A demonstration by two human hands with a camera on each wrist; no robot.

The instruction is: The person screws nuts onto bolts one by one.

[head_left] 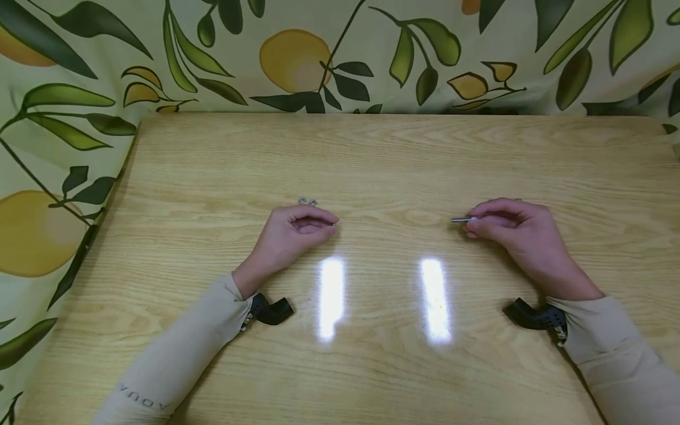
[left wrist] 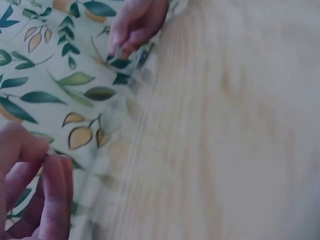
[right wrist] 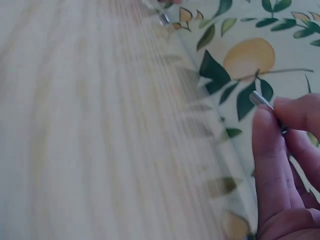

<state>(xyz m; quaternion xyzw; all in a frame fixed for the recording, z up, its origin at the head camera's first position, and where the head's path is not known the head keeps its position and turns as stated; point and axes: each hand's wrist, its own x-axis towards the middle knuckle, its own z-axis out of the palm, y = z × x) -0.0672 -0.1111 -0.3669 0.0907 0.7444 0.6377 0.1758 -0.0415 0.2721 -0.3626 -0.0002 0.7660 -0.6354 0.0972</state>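
Note:
In the head view my right hand (head_left: 517, 227) pinches a metal bolt (head_left: 461, 220) between thumb and fingertips, its shank pointing left. The right wrist view shows the bolt's bright shank (right wrist: 261, 100) sticking out past the fingers. My left hand (head_left: 300, 230) pinches a small nut-like piece (left wrist: 49, 152), almost wholly hidden by the fingertips. Just behind that hand, two metal nuts (head_left: 307, 202) lie on the table. Both hands are above the tabletop, well apart from each other.
The wood-grain table (head_left: 382, 159) has its far edge against a leaf-and-fruit patterned cloth (head_left: 361, 53). Partly hidden behind my right hand, a dark metallic thing (left wrist: 143, 56) lies on the table. Black wrist devices (head_left: 273, 311) protrude from both sleeves.

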